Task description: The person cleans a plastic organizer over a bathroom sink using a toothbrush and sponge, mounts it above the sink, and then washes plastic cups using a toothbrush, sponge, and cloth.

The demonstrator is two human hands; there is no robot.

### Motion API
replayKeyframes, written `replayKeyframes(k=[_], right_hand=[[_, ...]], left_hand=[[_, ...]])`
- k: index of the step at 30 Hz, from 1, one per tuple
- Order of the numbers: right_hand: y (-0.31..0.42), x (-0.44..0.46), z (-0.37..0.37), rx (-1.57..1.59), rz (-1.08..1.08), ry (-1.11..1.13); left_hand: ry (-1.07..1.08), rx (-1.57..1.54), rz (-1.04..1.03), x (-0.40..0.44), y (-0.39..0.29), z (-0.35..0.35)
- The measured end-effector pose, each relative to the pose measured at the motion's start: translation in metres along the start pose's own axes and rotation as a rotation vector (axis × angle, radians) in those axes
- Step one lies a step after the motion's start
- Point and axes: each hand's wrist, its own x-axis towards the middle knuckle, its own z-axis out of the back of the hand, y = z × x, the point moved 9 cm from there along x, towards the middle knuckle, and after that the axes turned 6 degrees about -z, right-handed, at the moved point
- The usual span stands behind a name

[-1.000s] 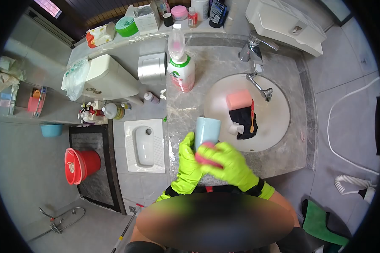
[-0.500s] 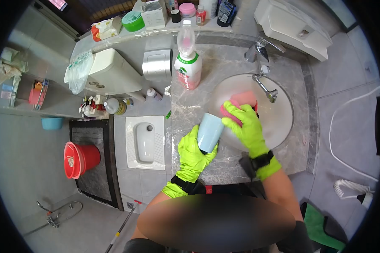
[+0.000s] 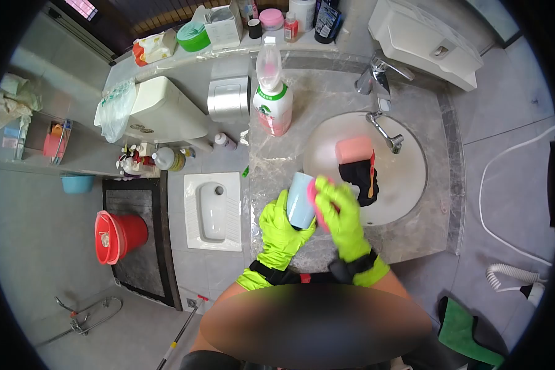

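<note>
Both hands wear bright yellow-green rubber gloves. My left hand (image 3: 282,225) is wrapped round a light blue cup (image 3: 300,200), held tilted over the front left of the counter. Pinched in my right hand (image 3: 341,222) is a pink sponge (image 3: 320,206), pressed against the cup's right side. In the white sink basin (image 3: 407,185) lie a pink cup (image 3: 354,150) on its side, a black cloth (image 3: 359,180) and an orange-red toothbrush (image 3: 372,172).
A pink and white spray bottle (image 3: 274,111) stands at the counter's left. The faucet (image 3: 382,92) reaches over the basin. Toiletries line the shelf (image 3: 240,49) behind. Left are a squat toilet (image 3: 212,211) and a red bucket (image 3: 120,236).
My right hand has moved left and down from over the basin, bringing the sponge onto the blue cup. The black cloth and toothbrush are now uncovered. The blue cup has shifted slightly.
</note>
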Motion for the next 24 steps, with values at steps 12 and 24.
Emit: replayKeyframes(k=[12, 24], right_hand=[[0.022, 0.012, 0.007, -0.234, 0.152, 0.217], [-0.018, 0.073, 0.019, 0.310, -0.208, 0.205]], left_hand=[[0.069, -0.058, 0.031, 0.001, 0.006, -0.006], [-0.053, -0.030, 0.013, -0.001, -0.001, 0.003]])
